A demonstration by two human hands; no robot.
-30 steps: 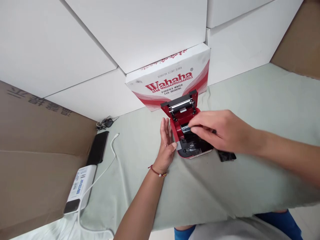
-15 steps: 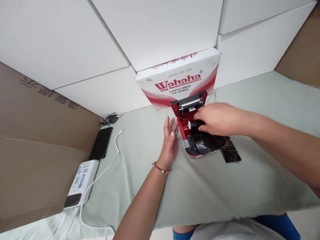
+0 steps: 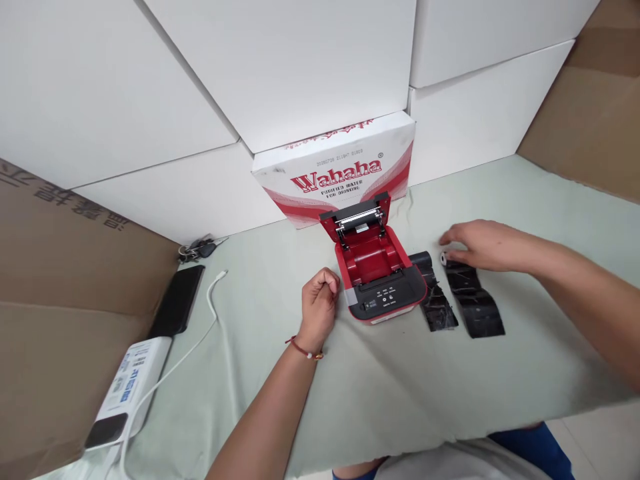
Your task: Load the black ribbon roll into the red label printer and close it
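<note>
A small red-and-black label printer (image 3: 381, 293) stands on the cloth with its lid (image 3: 356, 217) raised. Its red roll bay (image 3: 370, 259) holds nothing. Just left of it, my left hand (image 3: 319, 303) rests with the fingers curled into a fist, apart from the casing. To the printer's right, my right hand (image 3: 483, 245) has thumb and fingers spread over a black roll (image 3: 475, 300), whose loose strip trails toward me. Whether the thumb touches that roll, I cannot tell. Another black roll (image 3: 434, 293) lies between it and the printer, its strip partly unrolled and creased.
Behind the printer leans a Wahaha water carton (image 3: 335, 177) against white boxes (image 3: 165, 193). At the left lie keys (image 3: 203, 248), a black phone (image 3: 177, 300) and a white power bank (image 3: 133, 387) with a white cable (image 3: 190, 357). Brown cardboard (image 3: 55, 320) borders the left side.
My right hand has taken the black roll out of the printer and put it down on the cloth at the right. My left hand has curled from open to a fist.
</note>
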